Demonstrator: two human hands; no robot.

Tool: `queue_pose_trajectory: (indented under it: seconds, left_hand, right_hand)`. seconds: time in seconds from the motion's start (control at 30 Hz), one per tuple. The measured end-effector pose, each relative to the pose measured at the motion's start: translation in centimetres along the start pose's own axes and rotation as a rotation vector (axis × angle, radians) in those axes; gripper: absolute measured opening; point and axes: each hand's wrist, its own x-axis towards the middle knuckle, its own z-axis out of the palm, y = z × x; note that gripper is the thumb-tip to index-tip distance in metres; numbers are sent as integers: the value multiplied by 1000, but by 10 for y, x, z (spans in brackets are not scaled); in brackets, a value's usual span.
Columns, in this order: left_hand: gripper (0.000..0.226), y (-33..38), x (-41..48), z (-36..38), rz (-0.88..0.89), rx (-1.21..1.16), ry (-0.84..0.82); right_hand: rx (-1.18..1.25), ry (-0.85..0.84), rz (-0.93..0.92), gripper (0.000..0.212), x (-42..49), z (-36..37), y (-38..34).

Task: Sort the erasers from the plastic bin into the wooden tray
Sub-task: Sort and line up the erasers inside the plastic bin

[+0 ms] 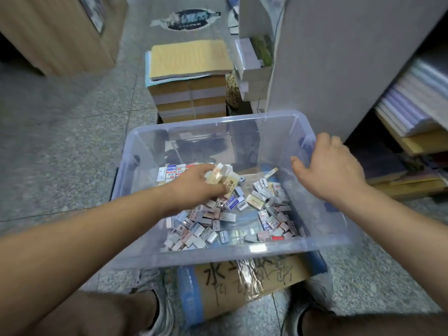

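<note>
Gripping a clutch of erasers (219, 177), left hand (198, 184) should lift clear with fingers (206, 169) tight; right hand (332, 166), clasping the right rim of the bin (218, 253), steadies it.

Looks like a stationery shop or its stockroom, seen at aisle level. Speckled stone floor (60, 146) with a worn printed floor sticker (186, 19) farther off. Tall stack of wrapped paper bundles (191, 100) standing straight on the floor, yellow pads (189, 59) piled on top. White boxes (252, 69) just beside it, against a grey cabinet side (327, 57). Open shelves (417, 100) at right, packed with flat stacks of paper and card. Wooden cabinet (60, 32) at left. Clear plastic bin (218, 253) with loose wrapped erasers (266, 209) in bulk, over a taped cardboard box (247, 280) marked with handwritten characters. Goods kept in stock quantities, same kind grouped together.
</note>
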Motion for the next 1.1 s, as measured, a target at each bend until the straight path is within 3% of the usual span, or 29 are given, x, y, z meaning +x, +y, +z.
queue_pose_trajectory:
  seconds: [0.1,0.17,0.27,0.33,0.4,0.77,0.9,1.0,1.1]
  left_hand:
    - [18,2,-36,-13,15,-113,54]
    - [22,1,-55,-19,14,-183,90]
    - [26,-5,-74,-26,13,-234,102]
    - [24,-6,-81,-28,15,-272,99]
    - [24,-7,-85,-26,24,-313,126]
    - [30,-25,-83,-35,64,-369,132]
    - [31,-31,-76,-48,70,-304,157]
    - [36,-39,-68,-54,13,-252,199]
    - [44,-41,-62,-53,-24,-214,223]
  right_hand:
    - [-7,184,-149,50,-5,-2,-2]
    - [217,186,-214,32,-12,-8,-17]
    - [753,-203,-150,16,-36,-18,-62]
    - [948,-503,-130,18,-54,-16,-91]
    - [1042,-644,-140,19,-65,-7,-110]
    - [1056,-691,-154,13,-56,26,-136]
    - [1207,-752,4,17,-45,34,-143]
    - [1238,-662,136,13,-21,43,-142]
    - [1039,-563,170,7,12,59,-133]
